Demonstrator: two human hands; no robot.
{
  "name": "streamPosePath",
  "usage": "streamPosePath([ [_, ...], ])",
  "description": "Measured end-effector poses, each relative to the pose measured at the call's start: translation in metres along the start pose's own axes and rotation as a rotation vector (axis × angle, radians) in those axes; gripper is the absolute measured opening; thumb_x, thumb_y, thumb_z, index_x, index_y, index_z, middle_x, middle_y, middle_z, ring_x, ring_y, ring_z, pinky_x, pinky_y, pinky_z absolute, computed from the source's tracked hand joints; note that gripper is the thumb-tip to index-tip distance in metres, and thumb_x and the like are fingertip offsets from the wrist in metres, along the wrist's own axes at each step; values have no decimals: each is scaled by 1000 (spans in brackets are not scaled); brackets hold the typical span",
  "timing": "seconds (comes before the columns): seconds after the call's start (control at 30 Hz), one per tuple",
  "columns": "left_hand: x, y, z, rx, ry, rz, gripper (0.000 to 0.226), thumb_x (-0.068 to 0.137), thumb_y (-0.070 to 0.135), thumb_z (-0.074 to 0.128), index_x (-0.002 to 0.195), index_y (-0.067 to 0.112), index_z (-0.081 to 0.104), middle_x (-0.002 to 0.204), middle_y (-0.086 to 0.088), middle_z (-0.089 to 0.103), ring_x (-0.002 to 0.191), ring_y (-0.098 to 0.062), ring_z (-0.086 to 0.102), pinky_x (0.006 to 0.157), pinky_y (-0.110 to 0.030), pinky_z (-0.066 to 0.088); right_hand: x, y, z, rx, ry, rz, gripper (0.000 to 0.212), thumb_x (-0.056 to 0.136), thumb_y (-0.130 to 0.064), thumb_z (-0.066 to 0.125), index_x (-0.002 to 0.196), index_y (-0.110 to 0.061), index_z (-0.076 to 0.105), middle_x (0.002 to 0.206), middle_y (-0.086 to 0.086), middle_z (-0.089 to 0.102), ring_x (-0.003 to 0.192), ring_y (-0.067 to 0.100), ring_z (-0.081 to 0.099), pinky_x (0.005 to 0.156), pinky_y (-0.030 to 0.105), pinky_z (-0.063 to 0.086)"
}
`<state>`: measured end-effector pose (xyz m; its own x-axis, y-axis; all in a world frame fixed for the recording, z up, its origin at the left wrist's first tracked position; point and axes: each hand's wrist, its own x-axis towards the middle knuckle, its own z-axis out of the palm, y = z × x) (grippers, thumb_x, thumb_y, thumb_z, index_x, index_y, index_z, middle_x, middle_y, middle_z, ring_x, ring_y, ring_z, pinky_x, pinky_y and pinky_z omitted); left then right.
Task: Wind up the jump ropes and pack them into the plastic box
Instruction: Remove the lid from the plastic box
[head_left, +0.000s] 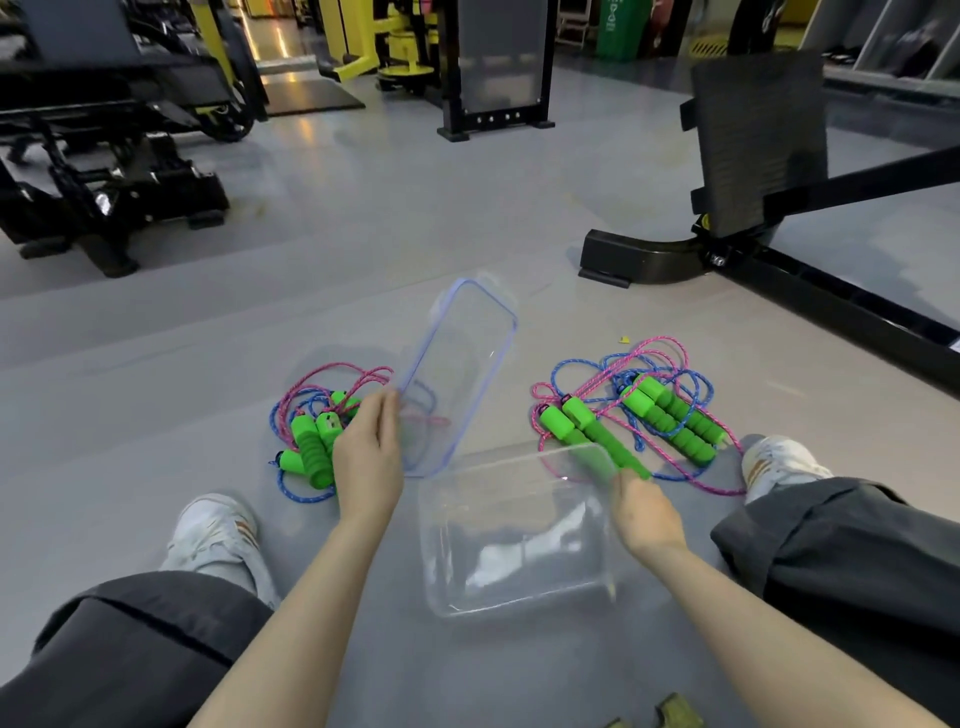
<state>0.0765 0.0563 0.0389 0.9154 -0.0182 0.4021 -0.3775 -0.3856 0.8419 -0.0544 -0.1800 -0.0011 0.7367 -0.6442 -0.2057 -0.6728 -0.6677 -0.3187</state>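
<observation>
Two grips at once: pinches the near edge of the clear, blue-rimmed lid (462, 364) with the left hand (369, 457), fingers nearly straight, lid tilted up off the grey floor (363, 234), and curls the right hand (647, 512) round the end of a green handle (592, 431) at the far right corner of the plastic box (514, 525). Has that box open and upright between the forearms, just beside the right hand, near the left. Farther out, one tangle of jump ropes (311, 436) behind the left hand, a second, larger tangle (670, 410) beyond the right.
</observation>
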Motion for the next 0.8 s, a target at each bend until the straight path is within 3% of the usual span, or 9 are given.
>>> streamPosePath([
  [0.07, 5, -2, -4, -3, -2, -32, 22, 100, 15, 46, 110, 12, 65, 97, 5, 66, 88, -10, 57, 76, -21, 40, 6, 0, -18, 99, 111, 11, 20, 95, -10, 36, 105, 1, 50, 109, 24, 61, 102, 40, 59, 81, 40, 44],
  [0.17, 5, -21, -5, -23, -43, -129, 22, 99, 13, 47, 112, 16, 64, 97, 6, 64, 88, -16, 60, 78, -30, 47, 20, 6, -51, 252, 330, 56, 13, 95, -13, 41, 96, -1, 47, 108, 28, 59, 101, 43, 57, 80, 43, 42],
  [0.23, -7, -37, 0, -109, -111, -280, 19, 99, 11, 46, 104, 16, 63, 90, -2, 65, 76, -22, 62, 69, -31, 51, 30, 13, -69, 330, 432, 143, 21, 98, -16, 38, 100, 2, 48, 110, 31, 57, 103, 45, 55, 81, 45, 41],
  [0.37, -51, -51, 15, -262, -268, -691, 17, 100, 9, 43, 91, 10, 57, 80, -16, 62, 56, -13, 62, 49, -23, 50, 37, 26, -79, 441, 444, 338, 28, 96, -10, 35, 108, 9, 51, 115, 35, 56, 108, 49, 52, 89, 48, 41],
  [0.47, -78, -62, 23, -228, -427, -881, 23, 99, 22, 48, 108, 4, 60, 102, -18, 64, 85, -27, 65, 75, -31, 54, 31, 27, -67, 438, 374, 407, 31, 92, -5, 39, 115, 13, 51, 121, 36, 53, 114, 48, 50, 93, 46, 40],
  [0.53, -82, -63, 24, -57, -547, -852, 50, 97, 38, 49, 134, 4, 49, 138, -13, 50, 124, -29, 50, 106, -38, 38, 28, 26, -57, 471, 331, 443, 34, 91, -4, 42, 119, 14, 49, 123, 36, 52, 117, 47, 50, 95, 45, 40],
  [0.57, -79, -59, 22, -4, -531, -807, 56, 98, 39, 46, 142, 5, 40, 147, -10, 40, 135, -26, 38, 113, -36, 28, 26, 25, -51, 480, 312, 461, 34, 91, -4, 44, 119, 15, 50, 124, 36, 52, 118, 46, 50, 96, 45, 41],
  [0.7, -61, -31, 19, -44, -351, -590, 51, 100, 34, 44, 145, 11, 37, 149, -1, 38, 137, -16, 34, 105, -21, 24, 19, 6, -31, 562, 268, 526, 34, 94, -6, 42, 116, 18, 51, 123, 37, 52, 118, 46, 50, 98, 46, 40],
  [0.8, -57, -5, 31, -184, -386, -500, 63, 95, 41, 50, 150, 23, 26, 149, 9, 35, 134, -11, 37, 106, -19, 24, 8, -16, -18, 655, 252, 541, 36, 97, -8, 38, 115, 20, 52, 123, 38, 52, 118, 47, 50, 99, 47, 38],
])
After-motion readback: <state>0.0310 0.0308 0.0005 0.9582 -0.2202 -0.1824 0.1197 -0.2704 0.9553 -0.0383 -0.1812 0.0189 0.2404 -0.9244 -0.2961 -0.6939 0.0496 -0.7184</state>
